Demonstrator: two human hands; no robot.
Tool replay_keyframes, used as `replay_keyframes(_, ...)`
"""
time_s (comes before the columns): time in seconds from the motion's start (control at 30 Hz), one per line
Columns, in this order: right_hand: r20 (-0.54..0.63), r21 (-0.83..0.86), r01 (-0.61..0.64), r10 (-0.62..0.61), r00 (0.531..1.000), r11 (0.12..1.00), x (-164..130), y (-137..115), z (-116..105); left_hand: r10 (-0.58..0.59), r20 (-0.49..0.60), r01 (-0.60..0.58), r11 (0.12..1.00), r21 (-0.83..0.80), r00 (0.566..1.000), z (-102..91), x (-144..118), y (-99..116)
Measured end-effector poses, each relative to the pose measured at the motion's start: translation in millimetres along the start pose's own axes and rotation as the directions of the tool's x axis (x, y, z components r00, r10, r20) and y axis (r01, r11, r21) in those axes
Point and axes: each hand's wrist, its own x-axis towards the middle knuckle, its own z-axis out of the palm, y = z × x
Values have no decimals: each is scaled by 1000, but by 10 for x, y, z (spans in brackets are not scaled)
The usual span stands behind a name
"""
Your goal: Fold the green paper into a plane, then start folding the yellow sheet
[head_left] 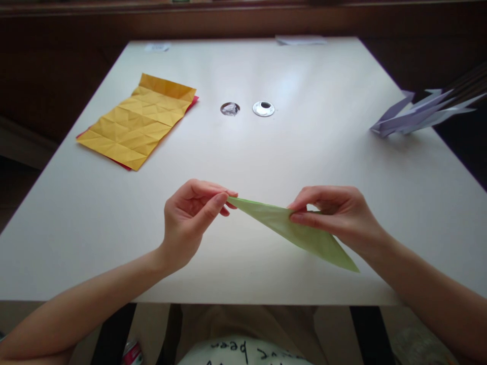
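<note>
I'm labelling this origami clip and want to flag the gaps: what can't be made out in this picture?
Head view only:
- Folded green paper: the right hand covers its middle; layers hidden.
- Red sheet: only its edges show under the creased yellow paper.
- Pale purple folded paper shapes: cut off by the right edge.
- Two small round items: too small to identify.
- Left hand: fingertips pinch the green tip, hiding it.

place: looks like an office or study room
clues: white desk (243,152) with cable grommet holes (263,108), dark wood-panelled wall (57,61) behind
</note>
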Motion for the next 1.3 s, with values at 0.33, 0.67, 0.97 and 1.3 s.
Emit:
replay_keyframes(0.33,26,-104,12,-9,1000,994,0,3,-3,-206,73,190,965,183,976,1,34,3)
replay_keyframes(0.67,26,-207,50,-46,999,977,-3,-1,6,-181,-16,180,962,205,983,15,4,0)
replay_keyframes(0.97,-125,-386,111,-171,977,916,-3,-25,13,-85,-61,97,971,220,994,12,-12,1)
replay_keyframes(1.3,-169,-440,114,-207,964,891,-17,-40,-33,-3,-105,27,973,228,995,2,18,-8)
